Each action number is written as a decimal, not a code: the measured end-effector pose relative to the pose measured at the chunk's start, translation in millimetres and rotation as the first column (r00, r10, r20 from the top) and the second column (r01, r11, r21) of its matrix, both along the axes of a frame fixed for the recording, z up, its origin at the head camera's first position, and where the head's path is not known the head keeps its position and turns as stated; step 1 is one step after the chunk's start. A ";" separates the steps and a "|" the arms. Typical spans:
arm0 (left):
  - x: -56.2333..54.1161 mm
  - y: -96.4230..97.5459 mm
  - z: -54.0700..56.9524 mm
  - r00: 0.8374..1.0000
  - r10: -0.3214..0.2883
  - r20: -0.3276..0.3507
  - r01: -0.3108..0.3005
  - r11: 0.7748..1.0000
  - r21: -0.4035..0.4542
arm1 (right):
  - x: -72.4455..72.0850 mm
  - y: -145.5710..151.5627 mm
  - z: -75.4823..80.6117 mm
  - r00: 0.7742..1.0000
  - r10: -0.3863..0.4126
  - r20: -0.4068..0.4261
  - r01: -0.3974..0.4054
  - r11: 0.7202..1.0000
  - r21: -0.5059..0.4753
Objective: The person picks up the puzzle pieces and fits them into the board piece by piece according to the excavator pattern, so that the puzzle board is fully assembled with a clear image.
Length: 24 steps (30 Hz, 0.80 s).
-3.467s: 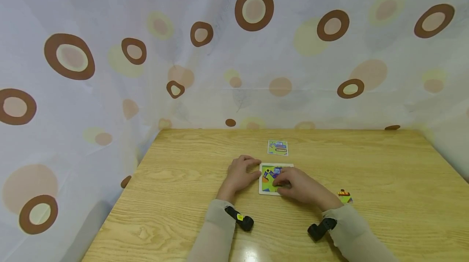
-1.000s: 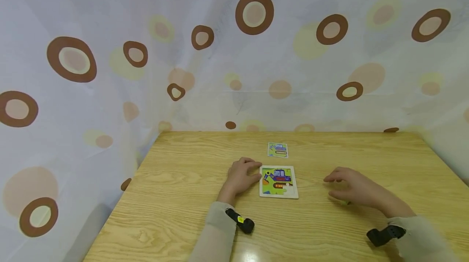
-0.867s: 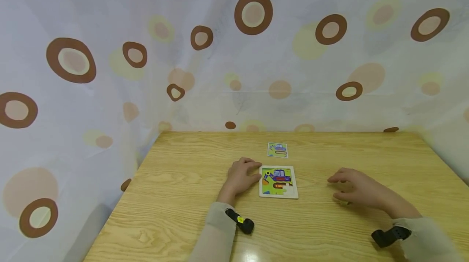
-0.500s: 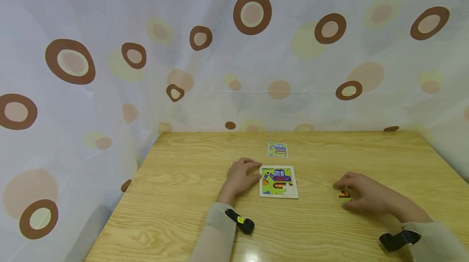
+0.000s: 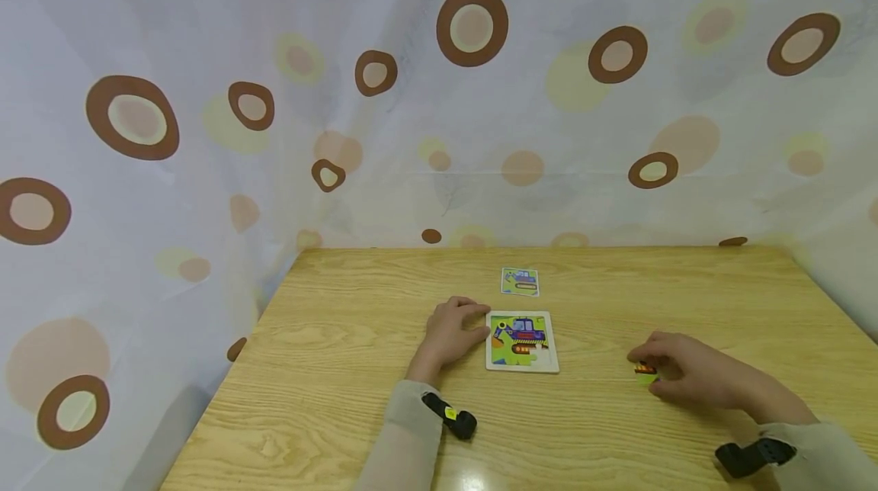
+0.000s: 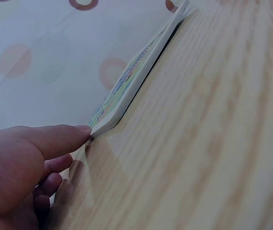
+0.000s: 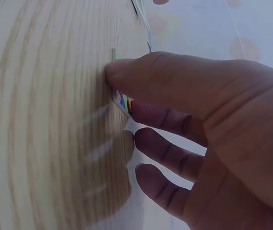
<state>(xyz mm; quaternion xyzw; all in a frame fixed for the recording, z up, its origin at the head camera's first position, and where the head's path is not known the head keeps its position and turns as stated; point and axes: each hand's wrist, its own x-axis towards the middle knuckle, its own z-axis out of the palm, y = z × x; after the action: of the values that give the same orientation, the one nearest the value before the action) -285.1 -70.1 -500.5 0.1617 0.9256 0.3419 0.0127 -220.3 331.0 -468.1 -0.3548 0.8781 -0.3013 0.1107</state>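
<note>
A square jigsaw board (image 5: 488, 357) with a pale frame and an excavator picture lies flat on the table; a pale bare patch shows at its lower right. My left hand (image 5: 449, 335) rests beside it, thumb and forefinger touching its left edge. In the left wrist view, the thumb (image 6: 62, 139) meets the board's corner. To the right, my right hand (image 5: 700, 373) pinches a green puzzle piece (image 5: 645, 378) with an orange-black strip between thumb and forefinger, at the tabletop. The right wrist view shows the thumb (image 7: 151, 79) covering much of the piece, other fingers loosely bent.
Behind the board lies a small picture card (image 5: 519, 281) with a similar excavator. The wooden table (image 5: 329, 323) ends at a patterned cloth (image 5: 549, 110) hanging behind and at the sides. Each wrist wears a black camera strap.
My right hand has gone from the board rightward to the loose piece, and its thumb and forefinger have closed on it. The left hand stays at the board's edge.
</note>
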 end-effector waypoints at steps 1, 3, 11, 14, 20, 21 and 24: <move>-0.1 -0.1 0.0 1.000 0.001 -0.001 -0.001 1.000 -0.002 | -0.1 0.3 -0.7 1.000 0.000 -0.002 0.000 1.000 -0.006; -0.1 -0.2 0.2 1.000 0.001 -0.003 -0.001 1.000 -0.004 | -0.2 0.4 -1.6 1.000 -0.007 -0.003 0.007 1.000 -0.014; 1.1 0.0 1.0 1.000 -0.001 -0.005 0.001 1.000 -0.009 | 1.5 -5.5 2.8 0.998 -0.070 -0.001 0.070 0.997 0.007; 1.0 -0.3 0.4 1.000 0.001 -0.006 -0.001 1.000 -0.013 | -0.7 -8.6 3.6 0.997 -0.077 -0.026 0.077 0.997 -0.005; 0.9 0.4 1.5 1.000 -0.002 -0.007 0.002 1.000 -0.014 | -5.3 -12.2 2.4 0.994 -0.074 -0.075 0.073 0.997 -0.013; 0.8 0.3 1.6 1.000 -0.003 -0.006 0.003 1.000 -0.017 | -5.9 -12.4 2.2 0.994 -0.071 -0.085 0.071 0.997 -0.011; 0.4 0.1 2.2 1.000 -0.003 -0.007 0.003 1.000 -0.018 | -7.4 -11.7 2.5 0.991 -0.075 -0.114 0.076 0.997 0.005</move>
<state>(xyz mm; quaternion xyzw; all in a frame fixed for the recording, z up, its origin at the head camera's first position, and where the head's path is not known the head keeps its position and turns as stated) -284.6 -70.0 -498.3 0.1641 0.9285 0.3329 0.0117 -227.7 319.3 -465.6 -0.3374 0.8972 -0.2803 0.0510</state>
